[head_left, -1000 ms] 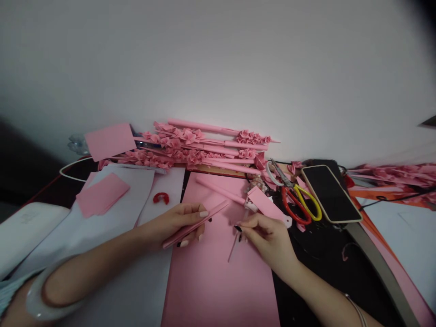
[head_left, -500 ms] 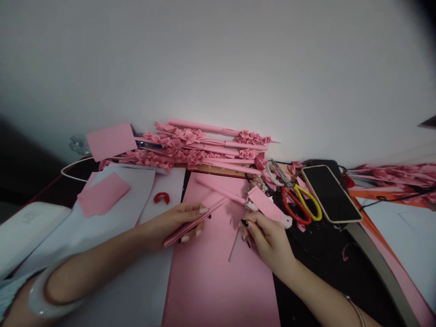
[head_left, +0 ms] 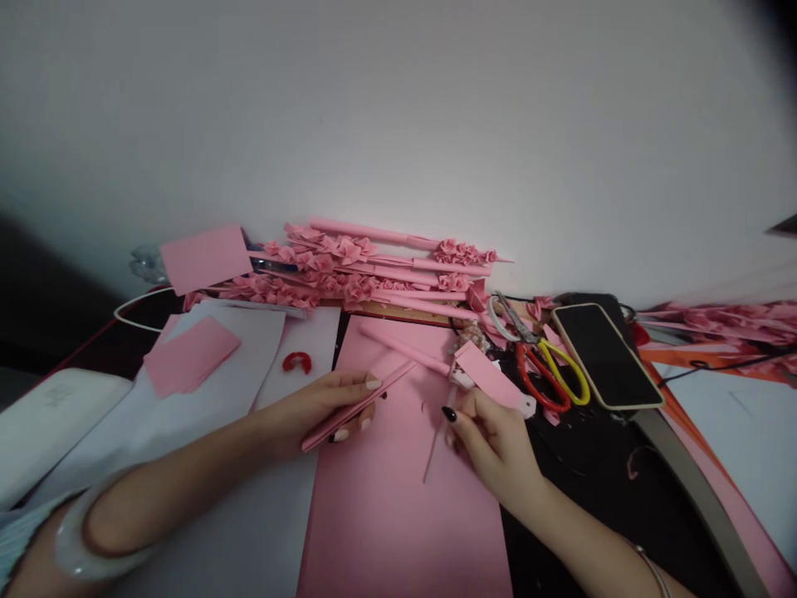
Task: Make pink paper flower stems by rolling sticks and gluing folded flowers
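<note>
Pinched between thumb and fingers, a folded pink strip (head_left: 393, 379) is held in the left hand (head_left: 329, 407), while the right hand (head_left: 501, 444) grips a thin stick (head_left: 432, 455) at its fingertips. The left forearm reaches in from the near left, a pale bangle (head_left: 93, 556) around it, the thumb lying along the strip and the other fingers curled beneath; the strip slants from near left to far right. From the near right comes the right forearm, its fingers bent inward, the dark-nailed thumb uppermost and the stick's lower end pointing near and slightly left. Both strip and stick are over the pink sheet (head_left: 404, 523), near the middle, well apart from each other. Compared with a second ago, the right fingertips have shifted to the right and the stick stands steeper, with a longer part of it showing; the left hand and strip have hardly moved. The scissors (head_left: 529, 335) lie, as before, farther right, beside the phone (head_left: 607, 357).
</note>
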`<state>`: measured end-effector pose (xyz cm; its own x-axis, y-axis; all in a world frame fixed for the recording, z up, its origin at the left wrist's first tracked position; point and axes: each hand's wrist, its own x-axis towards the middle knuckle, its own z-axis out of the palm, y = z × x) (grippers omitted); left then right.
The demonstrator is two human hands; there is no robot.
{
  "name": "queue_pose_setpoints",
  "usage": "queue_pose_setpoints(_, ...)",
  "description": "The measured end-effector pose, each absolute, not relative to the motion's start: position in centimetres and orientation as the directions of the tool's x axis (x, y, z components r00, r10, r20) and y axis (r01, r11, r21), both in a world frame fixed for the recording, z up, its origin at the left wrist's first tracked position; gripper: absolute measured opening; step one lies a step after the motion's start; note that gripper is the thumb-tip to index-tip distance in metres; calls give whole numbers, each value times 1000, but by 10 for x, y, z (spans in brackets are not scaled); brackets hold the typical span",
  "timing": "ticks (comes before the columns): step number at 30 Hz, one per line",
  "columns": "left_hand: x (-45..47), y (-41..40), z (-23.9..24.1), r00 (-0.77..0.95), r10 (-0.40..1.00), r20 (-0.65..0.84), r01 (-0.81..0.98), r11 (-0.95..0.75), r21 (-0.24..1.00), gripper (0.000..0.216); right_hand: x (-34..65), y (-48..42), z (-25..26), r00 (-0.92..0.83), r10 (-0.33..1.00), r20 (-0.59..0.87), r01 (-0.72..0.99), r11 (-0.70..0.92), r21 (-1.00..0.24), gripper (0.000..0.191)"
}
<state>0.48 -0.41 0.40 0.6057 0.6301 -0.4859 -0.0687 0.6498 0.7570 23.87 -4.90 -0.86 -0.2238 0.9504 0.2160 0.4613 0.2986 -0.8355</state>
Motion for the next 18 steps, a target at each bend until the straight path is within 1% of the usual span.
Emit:
queue_pose_setpoints(2, 4, -4, 4, 610, 624, -488, -64, 653, 755, 21, 241, -49, -7, -239, 924, 297, 523, 380, -763, 32)
queue_pose_setpoints(4, 3, -4, 4, 607, 620, -497, -51, 655, 754, 21, 241, -48, -5, -263, 905, 333, 548, 424, -721, 35)
queue_pose_setpoints(6, 3, -4, 3, 605, 615, -506, -42, 659, 751, 20, 241, -47, -5, -264, 909, 323, 560, 417, -716, 31)
queue_pose_setpoints(8, 2, -4, 2, 607, 612, -508, -46, 664, 746, 20, 240, -46, -6, -250, 917, 312, 572, 399, -716, 22)
queue_pose_setpoints(10, 2, -4, 1, 602, 618, -506, -59, 666, 743, 20, 239, -45, -8, -259, 904, 341, 555, 428, -713, 14)
queue_pose_setpoints(11, 2, -4, 1, 600, 620, -506, -62, 666, 743, 21, 240, -45, -9, -269, 892, 363, 536, 452, -713, 14)
queue_pose_setpoints(14, 2, -4, 1, 600, 616, -510, -51, 666, 744, 21, 240, -46, -12, -276, 873, 402, 481, 488, -728, 23)
queue_pose_setpoints(16, 2, -4, 1, 601, 610, -516, -40, 668, 743, 21, 239, -47, -12, -242, 883, 402, 456, 470, -756, 27)
queue_pose_setpoints(18, 2, -4, 1, 594, 612, -522, -36, 669, 743, 20, 238, -48, -11, -204, 895, 396, 435, 445, -783, 35)
